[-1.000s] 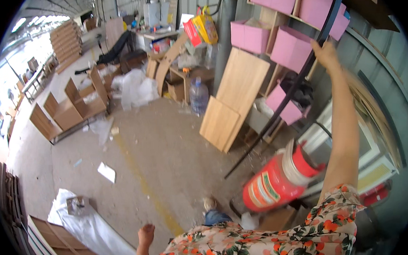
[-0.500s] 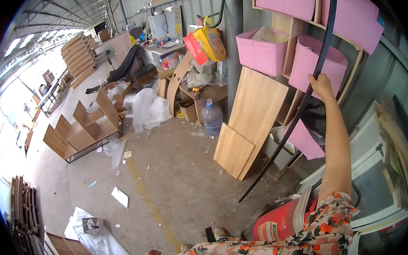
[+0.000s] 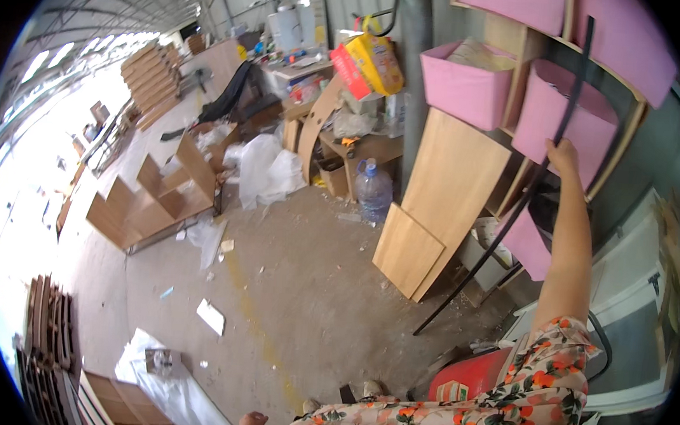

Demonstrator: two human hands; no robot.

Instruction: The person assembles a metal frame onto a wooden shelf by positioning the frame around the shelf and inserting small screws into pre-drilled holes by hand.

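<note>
My right hand, arm stretched out, is closed around a long, thin black bar. The bar slants from its upper end in front of the pink bins down to the floor side, with its lower end near the leaning boards. Behind the hand is a pink fabric bin in a wooden shelf unit. Low at the bottom edge, my left hand has its fingers curled in, and nothing shows in it.
Two wooden boards lean by the shelf. A water jug stands beside a cluttered desk. A wooden shelf frame and plastic sheeting lie left. A red container and a white-framed panel are close on my right.
The view has turned left, so the surroundings sit further right. The black bar's upper end has come into sight, still in my right hand. My left hand stays low and curled.
</note>
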